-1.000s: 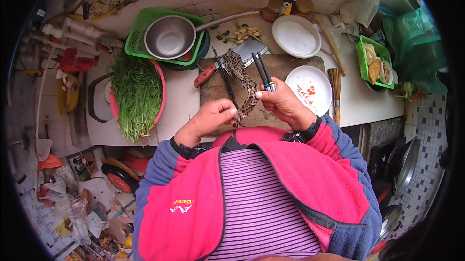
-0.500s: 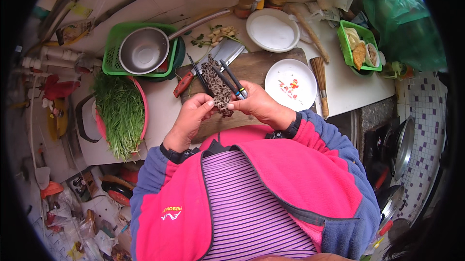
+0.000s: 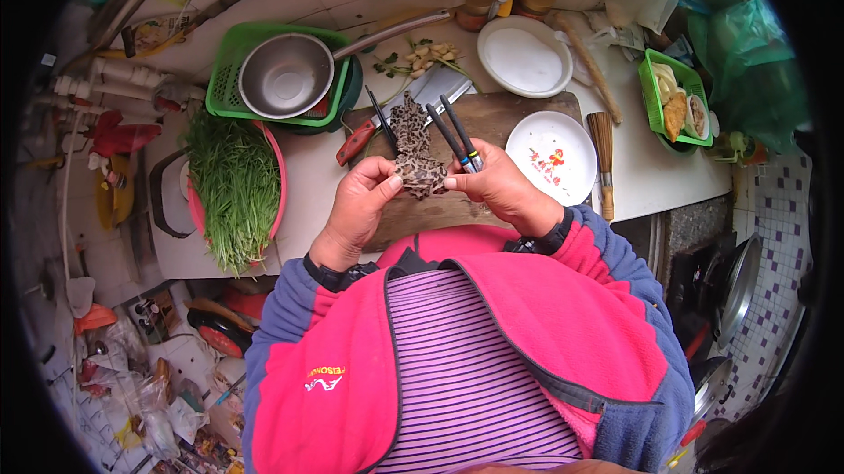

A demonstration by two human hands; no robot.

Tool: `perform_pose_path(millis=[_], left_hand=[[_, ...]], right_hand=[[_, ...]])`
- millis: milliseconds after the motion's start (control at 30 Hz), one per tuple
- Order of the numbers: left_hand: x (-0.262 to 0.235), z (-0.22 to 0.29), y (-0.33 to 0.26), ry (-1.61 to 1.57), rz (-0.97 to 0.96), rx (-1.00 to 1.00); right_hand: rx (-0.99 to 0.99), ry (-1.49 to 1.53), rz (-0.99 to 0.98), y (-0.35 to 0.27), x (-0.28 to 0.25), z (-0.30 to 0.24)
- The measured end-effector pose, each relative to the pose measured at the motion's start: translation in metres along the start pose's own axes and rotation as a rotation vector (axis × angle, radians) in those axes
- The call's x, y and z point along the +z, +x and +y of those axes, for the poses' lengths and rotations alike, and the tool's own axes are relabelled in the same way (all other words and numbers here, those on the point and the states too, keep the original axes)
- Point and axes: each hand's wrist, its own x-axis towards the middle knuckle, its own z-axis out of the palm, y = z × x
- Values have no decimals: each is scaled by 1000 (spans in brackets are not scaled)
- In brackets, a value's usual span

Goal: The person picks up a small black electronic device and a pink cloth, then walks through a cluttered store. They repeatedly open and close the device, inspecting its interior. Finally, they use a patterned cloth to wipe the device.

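Note:
A narrow leopard-print cloth [image 3: 413,144], brown and black, stretches between my hands above the wooden cutting board [image 3: 519,105]. My left hand [image 3: 365,201] pinches its lower left edge between thumb and fingers. On the opposite edge, my right hand [image 3: 501,184] grips the cloth by thumb and fingertips. Two dark pen-like sticks [image 3: 457,135] with yellow and blue bands stick up from that same hand. A thin black stick [image 3: 382,120] stands left of the cloth; its lower end is hidden near my left fingers. Behind lies a cleaver [image 3: 435,91] with a red handle.
Left are a steel ladle pan [image 3: 286,76] on a green basket [image 3: 230,52] and greens [image 3: 230,184] in a pink basin. Right are a white plate [image 3: 563,177], a brush [image 3: 601,153], a bowl of white powder [image 3: 526,56] and a small green basket [image 3: 651,91]. Peeled garlic [image 3: 426,56] lies behind.
My hands have drawn slightly apart, and the lower end of the cloth is spread wider between them. The whole view has shifted, so the counter things appear further right.

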Motion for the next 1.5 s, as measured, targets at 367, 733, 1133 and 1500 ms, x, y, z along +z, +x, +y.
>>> perform_pose_path(millis=[367, 733, 1133, 1500], left_hand=[[6, 11, -12, -149, -72, 11], [-21, 13, -32, -43, -21, -19], [16, 3, -13, -387, -75, -31], [31, -12, 3, -151, 36, -107]], right_hand=[[-22, 51, -6, -7, -3, 0], [34, -75, -14, -10, -15, 8], [96, 187, -263, -8, -3, 17], [100, -65, -345, -9, 2, 15]])
